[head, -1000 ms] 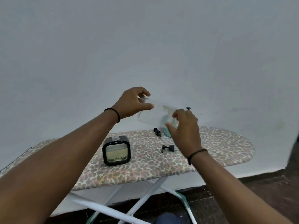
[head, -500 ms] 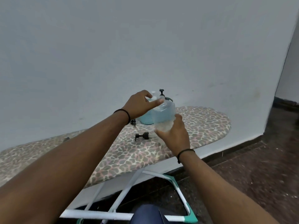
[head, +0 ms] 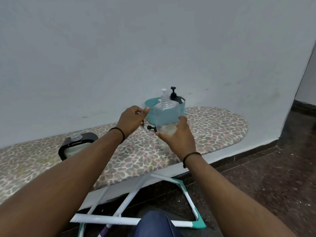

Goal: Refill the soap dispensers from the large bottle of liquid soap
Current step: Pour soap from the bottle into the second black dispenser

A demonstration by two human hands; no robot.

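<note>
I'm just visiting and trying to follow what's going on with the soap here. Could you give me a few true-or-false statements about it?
1. The right hand holds the clear bottle. True.
2. The clear bottle is full. False: liquid fills only the bottom.
3. The teal basket sits on the floor. False: it is on the ironing board.
4. A black pump dispenser stands in the basket. True.
5. The left hand grips the black-framed dispenser. False: it is raised beside the clear bottle.

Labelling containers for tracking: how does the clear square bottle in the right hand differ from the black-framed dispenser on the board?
The clear square plastic bottle is held upright by the right hand; the black-framed square dispenser rests on the leopard-print ironing board, partly hidden by the left forearm. The bottle is see-through all over; the dispenser has an opaque black frame. The bottle looks taller. Both have open necks, with no pump fitted.
</note>
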